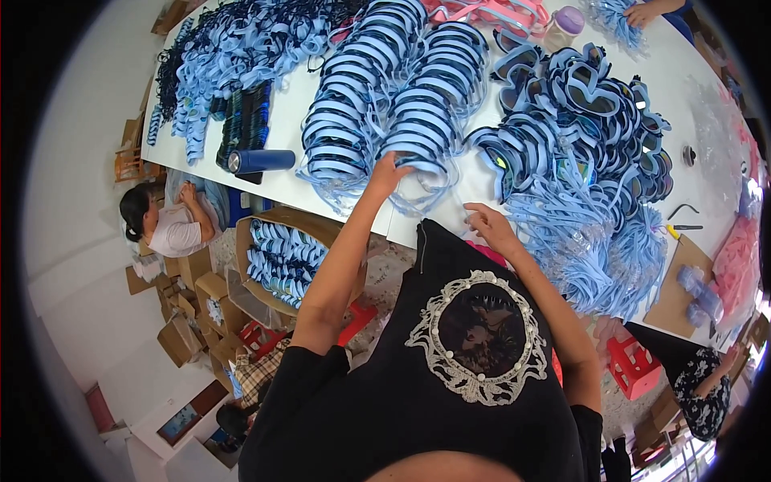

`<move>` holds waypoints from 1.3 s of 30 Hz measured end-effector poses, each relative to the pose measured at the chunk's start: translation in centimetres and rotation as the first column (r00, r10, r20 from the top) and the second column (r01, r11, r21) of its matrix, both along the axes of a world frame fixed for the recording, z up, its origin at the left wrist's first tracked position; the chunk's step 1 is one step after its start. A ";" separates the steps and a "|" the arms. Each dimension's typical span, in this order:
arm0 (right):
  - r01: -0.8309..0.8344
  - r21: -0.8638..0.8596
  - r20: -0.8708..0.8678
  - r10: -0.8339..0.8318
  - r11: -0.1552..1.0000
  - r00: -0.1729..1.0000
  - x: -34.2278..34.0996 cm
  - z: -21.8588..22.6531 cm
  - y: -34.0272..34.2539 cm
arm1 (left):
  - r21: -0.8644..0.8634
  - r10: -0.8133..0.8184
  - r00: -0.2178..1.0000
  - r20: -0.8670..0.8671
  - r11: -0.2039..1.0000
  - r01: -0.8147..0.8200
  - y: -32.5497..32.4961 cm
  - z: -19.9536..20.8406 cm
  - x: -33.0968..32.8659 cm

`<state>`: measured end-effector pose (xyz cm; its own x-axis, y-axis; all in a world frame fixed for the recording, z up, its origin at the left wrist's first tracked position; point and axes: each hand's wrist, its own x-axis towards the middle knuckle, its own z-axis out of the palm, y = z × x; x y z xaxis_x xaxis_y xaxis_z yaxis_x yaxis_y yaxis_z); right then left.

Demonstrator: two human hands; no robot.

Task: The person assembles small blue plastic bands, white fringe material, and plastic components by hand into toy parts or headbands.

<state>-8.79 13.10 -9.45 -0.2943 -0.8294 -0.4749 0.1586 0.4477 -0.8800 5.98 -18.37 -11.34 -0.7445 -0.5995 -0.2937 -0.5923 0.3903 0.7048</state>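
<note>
Two long rows of light blue swim goggles (426, 120), stacked face to face, run away from me across the white table. My left hand (388, 175) is at the near end of the right-hand row, its fingers closed on the frame of the nearest goggles; part of the grip is hidden. Clear straps hang loose beside it. My right hand (493, 228) hovers over the table's front edge, fingers apart and slightly bent, holding nothing. To its right lies a heap of pale blue straps (562, 241), with a pile of mirrored-lens goggles (594, 104) behind.
A dark blue bottle (265, 161) lies at the left table edge, near more heaped blue goggles (241, 48). An open carton (297, 217) of goggles stands below. A lilac-lidded jar (564, 28), cardboard sheet (681, 289) and yellow-handled cutter (673, 231) are rightward. Co-workers sit around.
</note>
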 end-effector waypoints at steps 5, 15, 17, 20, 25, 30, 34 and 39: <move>0.133 0.078 0.146 -0.143 0.988 0.979 -0.5 0.1 3.4 | -0.108 0.008 1.000 -0.004 0.994 -0.008 -1.5 -2.1 -0.6; 0.148 0.085 -0.030 -0.145 0.985 0.989 0.0 -1.2 7.4 | -0.358 -0.235 0.945 0.227 0.882 0.305 0.2 5.8 -0.1; 0.288 0.116 0.043 -0.295 0.950 0.955 -0.4 -0.9 7.3 | -0.412 -0.215 0.936 0.280 0.854 0.319 1.4 7.6 -0.7; 0.358 0.108 -0.099 -0.349 0.927 0.932 -1.7 0.5 5.8 | -0.487 -0.282 0.955 0.088 0.824 0.289 5.3 10.6 -3.8; 0.514 0.260 0.275 -0.573 0.818 0.772 -2.9 -2.8 3.1 | -0.395 -0.535 0.803 -0.262 0.819 0.417 11.6 9.3 -10.7; 0.644 0.260 0.370 -0.691 0.719 0.621 -2.0 -3.4 2.0 | -0.444 -0.838 0.501 -0.217 0.542 0.713 14.4 6.7 -14.4; 0.674 0.210 0.552 -0.655 0.708 0.516 -2.4 -2.4 3.9 | -0.462 -0.906 0.421 -0.042 0.392 0.796 14.4 5.0 -15.2; 0.740 0.121 0.549 -0.665 0.662 0.506 -2.8 -0.7 5.2 | -0.517 -0.929 0.365 0.067 0.281 0.809 15.2 6.6 -16.9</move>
<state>-11.61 18.31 -10.13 -0.5517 -0.5170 -0.6545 0.8018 -0.1125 -0.5870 -10.96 -3.16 -4.71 -0.8921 0.4518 0.0091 0.4245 0.8308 0.3600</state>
